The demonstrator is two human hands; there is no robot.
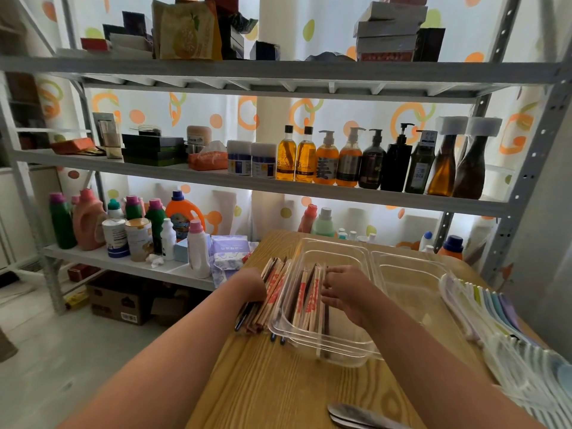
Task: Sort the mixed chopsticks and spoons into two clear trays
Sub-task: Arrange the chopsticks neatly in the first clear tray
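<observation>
Two clear trays sit side by side on the wooden table. The left tray holds several chopsticks, some in paper sleeves with red print. My right hand reaches into this tray, its fingers curled on the chopsticks there. A loose pile of chopsticks lies on the table left of the tray, and my left hand grips this pile. The right tray shows nothing inside. Wrapped plastic spoons lie in a row along the table's right edge. Metal spoons show at the bottom edge.
The table stands against a grey metal shelf rack packed with bottles, cans and boxes. Tissue packs lie at the table's far left corner. Cardboard boxes sit on the floor to the left.
</observation>
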